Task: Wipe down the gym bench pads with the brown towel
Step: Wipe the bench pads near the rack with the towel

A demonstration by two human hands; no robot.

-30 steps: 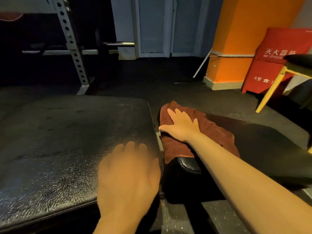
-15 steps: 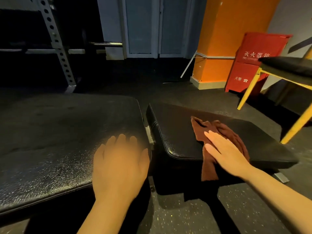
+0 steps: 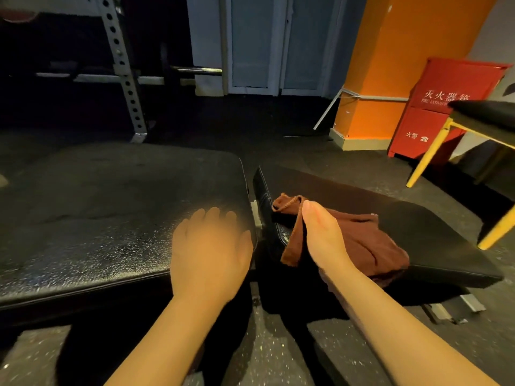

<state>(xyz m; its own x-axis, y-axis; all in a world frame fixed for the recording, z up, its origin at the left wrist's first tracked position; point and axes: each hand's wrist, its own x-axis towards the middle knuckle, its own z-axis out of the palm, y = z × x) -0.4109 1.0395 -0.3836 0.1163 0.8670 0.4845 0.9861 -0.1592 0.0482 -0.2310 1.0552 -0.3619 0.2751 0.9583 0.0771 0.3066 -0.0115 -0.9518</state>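
In the head view, the left hand [image 3: 210, 256] lay flat, fingers straight and together, palm down on the near right corner of the large black bench pad [image 3: 111, 213]. The right hand [image 3: 323, 238] was turned on edge with its thumb side up and gripped the brown towel [image 3: 362, 240], which bunched under and behind it; the fingers were hidden by the cloth. The towel sat on the near left part of the smaller black bench pad [image 3: 418, 218], one fold hanging over that pad's front edge. A narrow gap with a metal bracket separated the two pads. Dark speckled rubber floor [image 3: 278, 358] ran beneath. Behind stood a perforated steel rack upright [image 3: 122, 68], grey doors [image 3: 276, 43], an orange column [image 3: 412, 62], a red fire extinguisher cabinet [image 3: 443, 107], and a yellow-legged seat [image 3: 473, 126] at the right. Both forearms reached forward from the bottom edge, bare.
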